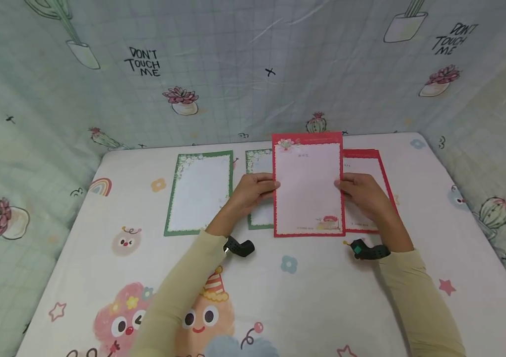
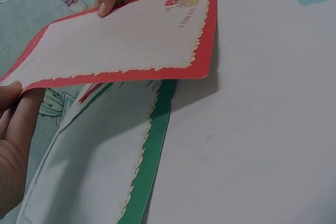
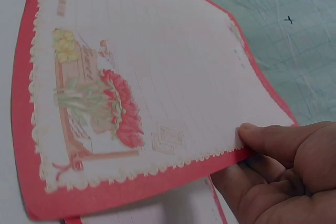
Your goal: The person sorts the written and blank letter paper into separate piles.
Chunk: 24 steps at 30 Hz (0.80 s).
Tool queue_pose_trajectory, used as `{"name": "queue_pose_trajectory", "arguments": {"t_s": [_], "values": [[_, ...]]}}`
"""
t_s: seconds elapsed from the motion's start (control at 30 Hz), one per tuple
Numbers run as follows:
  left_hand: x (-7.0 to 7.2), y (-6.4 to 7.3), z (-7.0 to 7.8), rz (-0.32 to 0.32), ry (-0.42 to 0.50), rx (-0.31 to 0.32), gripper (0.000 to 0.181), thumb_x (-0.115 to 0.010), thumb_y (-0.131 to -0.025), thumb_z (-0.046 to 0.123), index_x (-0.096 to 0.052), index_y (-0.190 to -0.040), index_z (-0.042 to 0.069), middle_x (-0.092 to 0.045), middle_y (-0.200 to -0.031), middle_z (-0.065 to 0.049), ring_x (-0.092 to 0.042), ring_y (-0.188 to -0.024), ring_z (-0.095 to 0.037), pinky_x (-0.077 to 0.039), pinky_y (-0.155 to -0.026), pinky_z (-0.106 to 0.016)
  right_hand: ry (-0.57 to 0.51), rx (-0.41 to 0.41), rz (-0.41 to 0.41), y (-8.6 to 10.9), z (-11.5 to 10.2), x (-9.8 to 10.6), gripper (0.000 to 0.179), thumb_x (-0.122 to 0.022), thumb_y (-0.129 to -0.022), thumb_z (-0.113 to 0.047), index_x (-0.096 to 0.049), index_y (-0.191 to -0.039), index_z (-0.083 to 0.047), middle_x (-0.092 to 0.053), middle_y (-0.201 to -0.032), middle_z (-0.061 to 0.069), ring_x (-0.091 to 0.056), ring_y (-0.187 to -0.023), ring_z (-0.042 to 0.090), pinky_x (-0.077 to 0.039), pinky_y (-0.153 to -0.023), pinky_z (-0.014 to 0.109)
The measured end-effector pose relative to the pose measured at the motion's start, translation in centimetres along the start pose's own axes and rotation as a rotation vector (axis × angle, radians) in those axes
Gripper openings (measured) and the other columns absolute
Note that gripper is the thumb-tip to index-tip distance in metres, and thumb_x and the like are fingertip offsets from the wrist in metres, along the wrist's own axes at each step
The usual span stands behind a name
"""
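A red-bordered sheet of letter paper (image 1: 308, 191) is held up by its two long sides, facing the head camera. My left hand (image 1: 253, 192) pinches its left edge between thumb and fingers, and my right hand (image 1: 364, 196) pinches the right edge. The right wrist view shows printed flowers near one end of the sheet (image 3: 173, 66) and the right thumb lying on its face. Behind it, partly hidden, lie a green-bordered sheet (image 1: 260, 213) on the left and another red-bordered sheet (image 1: 371, 168) on the right.
Another green-bordered sheet (image 1: 201, 191) lies farther left on the white table (image 1: 324, 302), which is printed with cartoon figures. Patterned cloth (image 1: 235, 59) hangs behind the table and at both sides. A black wrist device (image 1: 239, 247) sits at the left cuff, another (image 1: 369, 250) at the right.
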<state>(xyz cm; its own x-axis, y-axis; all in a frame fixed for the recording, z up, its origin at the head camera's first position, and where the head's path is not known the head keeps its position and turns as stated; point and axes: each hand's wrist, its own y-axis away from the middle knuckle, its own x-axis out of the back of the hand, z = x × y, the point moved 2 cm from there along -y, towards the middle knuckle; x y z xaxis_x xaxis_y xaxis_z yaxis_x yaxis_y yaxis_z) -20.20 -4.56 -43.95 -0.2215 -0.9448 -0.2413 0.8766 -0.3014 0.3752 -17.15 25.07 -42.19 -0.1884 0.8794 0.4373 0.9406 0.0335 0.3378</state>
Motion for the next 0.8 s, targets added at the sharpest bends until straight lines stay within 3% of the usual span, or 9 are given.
{"name": "queue_pose_trajectory", "arguments": {"t_s": [0.23, 0.57, 0.8], "values": [[-1.3, -0.8, -0.1, -0.033, -0.014, 0.003, 0.038, -0.068, -0.097, 0.002, -0.06, -0.132, -0.009, -0.066, -0.121, -0.016, -0.068, -0.096, -0.015, -0.059, -0.088, -0.03, 0.0, -0.01, 0.01, 0.4, 0.5, 1.2, 0.07, -0.063, -0.1, -0.044, -0.043, -0.154, -0.004, -0.054, -0.142, 0.019, -0.057, -0.118, 0.032, -0.053, -0.098, 0.038], [-2.4, -1.5, -0.5, -0.051, 0.026, 0.018, 0.036, -0.066, -0.097, -0.002, -0.058, -0.131, -0.011, -0.067, -0.11, -0.012, -0.068, -0.09, -0.013, -0.06, -0.08, -0.025, 0.047, 0.009, 0.029, 0.6, 0.4, 2.5, 0.065, -0.06, -0.102, -0.043, -0.048, -0.149, -0.001, -0.056, -0.139, 0.021, -0.059, -0.114, 0.033, -0.052, -0.1, 0.044], [-3.1, -1.6, 0.0, -0.057, 0.019, 0.044, 0.042, -0.063, -0.099, 0.0, -0.054, -0.138, -0.01, -0.064, -0.128, -0.02, -0.067, -0.1, -0.015, -0.059, -0.089, -0.028, 0.071, -0.016, 0.039, 0.6, 0.5, 3.2, 0.064, -0.057, -0.103, -0.044, -0.047, -0.15, -0.001, -0.056, -0.139, 0.021, -0.058, -0.116, 0.034, -0.053, -0.102, 0.042]]}}
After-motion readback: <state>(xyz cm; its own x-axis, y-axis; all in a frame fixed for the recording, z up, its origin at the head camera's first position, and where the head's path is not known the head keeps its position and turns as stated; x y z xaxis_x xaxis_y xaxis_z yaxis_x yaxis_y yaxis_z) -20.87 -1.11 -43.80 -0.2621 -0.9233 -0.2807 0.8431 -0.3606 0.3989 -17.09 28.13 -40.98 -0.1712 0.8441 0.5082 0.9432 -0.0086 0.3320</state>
